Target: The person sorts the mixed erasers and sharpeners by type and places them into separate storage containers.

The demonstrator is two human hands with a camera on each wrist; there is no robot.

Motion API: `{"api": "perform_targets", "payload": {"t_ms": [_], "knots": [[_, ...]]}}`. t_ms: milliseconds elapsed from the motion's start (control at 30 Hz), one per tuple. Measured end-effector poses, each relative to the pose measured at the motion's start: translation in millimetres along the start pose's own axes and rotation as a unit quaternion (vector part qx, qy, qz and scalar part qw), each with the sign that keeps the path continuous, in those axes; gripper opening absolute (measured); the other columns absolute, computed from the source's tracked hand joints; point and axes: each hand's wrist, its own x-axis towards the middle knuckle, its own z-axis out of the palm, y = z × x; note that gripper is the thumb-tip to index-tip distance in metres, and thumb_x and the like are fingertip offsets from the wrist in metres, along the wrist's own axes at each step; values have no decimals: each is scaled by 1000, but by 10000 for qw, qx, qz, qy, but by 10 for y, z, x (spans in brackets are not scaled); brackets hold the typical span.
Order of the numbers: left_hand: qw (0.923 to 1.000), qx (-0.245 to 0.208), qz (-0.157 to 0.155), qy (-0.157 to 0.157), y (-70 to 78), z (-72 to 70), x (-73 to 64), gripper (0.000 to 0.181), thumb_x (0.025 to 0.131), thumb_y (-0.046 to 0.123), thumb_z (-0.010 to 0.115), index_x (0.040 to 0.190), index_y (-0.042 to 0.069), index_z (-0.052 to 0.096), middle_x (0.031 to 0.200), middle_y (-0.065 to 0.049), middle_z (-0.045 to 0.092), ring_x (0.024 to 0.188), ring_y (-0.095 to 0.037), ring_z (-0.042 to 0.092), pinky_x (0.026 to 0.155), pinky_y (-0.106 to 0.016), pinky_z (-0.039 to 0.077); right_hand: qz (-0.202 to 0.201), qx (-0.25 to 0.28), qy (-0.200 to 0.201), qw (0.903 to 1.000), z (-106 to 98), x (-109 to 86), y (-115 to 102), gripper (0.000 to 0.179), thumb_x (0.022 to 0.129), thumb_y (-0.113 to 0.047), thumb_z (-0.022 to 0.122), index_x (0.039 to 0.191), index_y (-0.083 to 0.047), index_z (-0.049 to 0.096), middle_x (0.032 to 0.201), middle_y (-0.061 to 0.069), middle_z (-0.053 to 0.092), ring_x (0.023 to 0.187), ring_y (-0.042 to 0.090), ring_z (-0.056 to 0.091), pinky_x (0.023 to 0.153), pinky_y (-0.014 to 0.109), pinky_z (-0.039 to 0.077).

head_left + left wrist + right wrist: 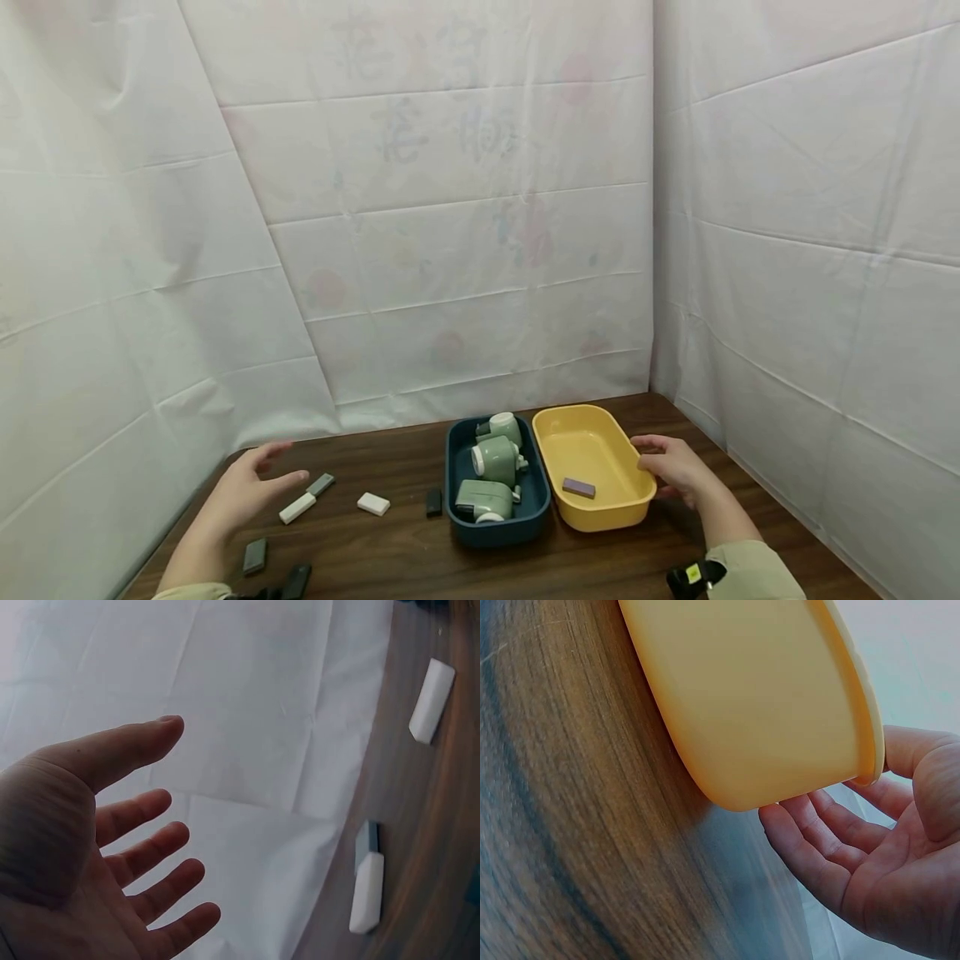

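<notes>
My left hand (243, 492) hovers over the left side of the table, fingers spread and holding nothing. Near its fingertips lie a long white block (297, 508) and a grey block (321, 485), end to end. My right hand (678, 468) is at the right rim of the yellow tray (557, 423). In the right wrist view, the thumb reaches over the rim while the fingers (802, 851) curl against the outer wall. A purple-grey block (578, 487) lies inside this tray. Left of it, a dark blue tray (498, 537) contains several pale green, rounded objects (495, 458).
A white block (372, 503) and a black block (433, 502) lie left of the blue tray. Nearer me are a dark grey-green block (255, 556) and a black one (296, 581). White cloth (480, 250) hangs behind the wooden table (390, 558) and at both sides.
</notes>
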Motion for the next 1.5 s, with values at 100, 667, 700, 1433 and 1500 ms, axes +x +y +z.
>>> {"api": "perform_targets", "payload": {"t_ms": [100,667,700,1433,1500], "knots": [[9998,-26,-165,-107,-124,-16,-8,86,93,55,69,151,-2,41,152,-32,38,133,-56,39,93,-65,46,-6,-16,-5,10000,1,2,-6,55,87,-3,63,141,3,53,114,20,64,83,25,67,66,46,60],[9978,108,-512,-396,-537,3,-79,85,95,48,71,147,-11,40,148,-38,39,128,-58,43,88,-58,51,-28,17,-38,10000,2,-1,-2,55,88,-4,62,141,3,52,116,21,63,84,26,66,67,47,60],[9977,139,-506,-427,-564,6,-83,84,95,47,71,146,-12,41,146,-39,40,125,-58,46,87,-58,52,-23,32,-39,10000,3,-2,-2,55,88,-4,62,141,3,52,116,21,63,84,26,66,67,47,60],[9917,240,-528,-1148,-831,118,-196,65,87,28,81,132,-13,55,120,-27,63,111,-51,58,86,-60,50,7,59,-70,10000,1,-27,-20,55,88,-4,61,142,3,51,115,21,62,83,25,66,67,46,60],[9907,205,-575,-1214,-829,122,-207,64,87,26,81,131,-13,56,119,-25,64,109,-49,59,87,-60,50,12,67,-73,9999,0,-31,-21,55,88,-4,61,142,3,51,115,21,62,83,26,66,67,47,60]]}}
